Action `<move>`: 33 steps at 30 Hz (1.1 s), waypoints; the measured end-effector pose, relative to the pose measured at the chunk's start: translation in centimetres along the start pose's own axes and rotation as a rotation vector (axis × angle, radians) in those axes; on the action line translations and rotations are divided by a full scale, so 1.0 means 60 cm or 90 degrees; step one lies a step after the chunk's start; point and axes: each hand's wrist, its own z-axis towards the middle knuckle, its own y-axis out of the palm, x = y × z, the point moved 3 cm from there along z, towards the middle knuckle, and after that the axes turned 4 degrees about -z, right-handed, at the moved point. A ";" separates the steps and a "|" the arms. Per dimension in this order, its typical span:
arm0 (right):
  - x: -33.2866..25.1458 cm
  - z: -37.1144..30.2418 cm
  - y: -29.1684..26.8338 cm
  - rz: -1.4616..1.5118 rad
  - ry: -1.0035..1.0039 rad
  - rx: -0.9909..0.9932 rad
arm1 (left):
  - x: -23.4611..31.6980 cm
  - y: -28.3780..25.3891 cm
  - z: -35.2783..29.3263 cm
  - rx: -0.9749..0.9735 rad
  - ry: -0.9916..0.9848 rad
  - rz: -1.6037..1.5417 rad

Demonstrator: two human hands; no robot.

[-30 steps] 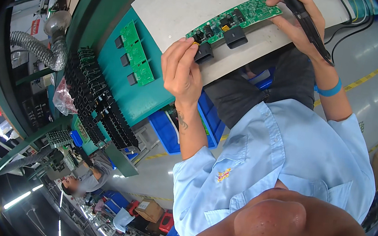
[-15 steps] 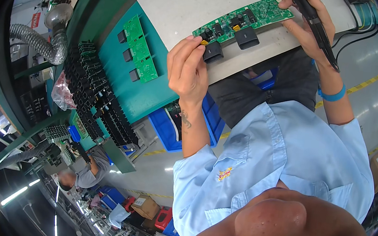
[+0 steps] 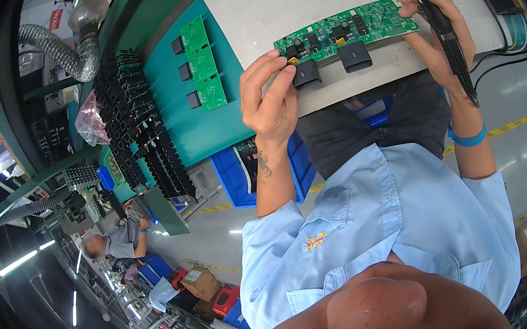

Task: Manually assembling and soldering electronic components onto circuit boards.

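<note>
A long green circuit board [image 3: 381,23] is held tilted over a pale work surface [image 3: 254,9], its component side up. Two black square plastic parts stick out from its near edge: one black block [image 3: 355,57] at mid-board, another black block [image 3: 308,75] beside my left hand. My left hand [image 3: 271,101] pinches the board's left end between thumb and fingers. At the far right end, my right hand [image 3: 446,45] grips the board with thumb and fingertips. Lying across that same palm is a slim black two-armed tool [image 3: 450,43], its exact kind unclear, pointing back toward the wrist.
Left on a green mat [image 3: 169,116] lies a green board panel [image 3: 202,62] with black blocks along its side. Beyond stand rows of black parts [image 3: 145,126]. A blue bin [image 3: 224,170] sits below the bench edge. Black cables [image 3: 513,49] run at right. Another person [image 3: 121,239] works far off.
The bench, board and both hands sit slightly further right and lower in view. Both hands keep their hold on the board. The distant person's arms have shifted.
</note>
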 end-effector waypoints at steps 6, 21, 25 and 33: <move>0.007 -0.003 -0.001 0.042 0.069 0.001 | -0.011 -0.012 -0.004 -0.103 -0.061 -0.005; -0.010 0.015 0.011 -0.099 -0.056 -0.027 | -0.035 0.019 0.047 -0.388 -0.276 -0.114; -0.025 0.023 0.014 -0.137 -0.151 -0.005 | -0.032 0.008 0.060 -0.403 -0.253 -0.074; -0.039 0.027 0.015 -0.075 -0.165 -0.012 | -0.147 -0.122 0.174 -0.276 -0.298 0.248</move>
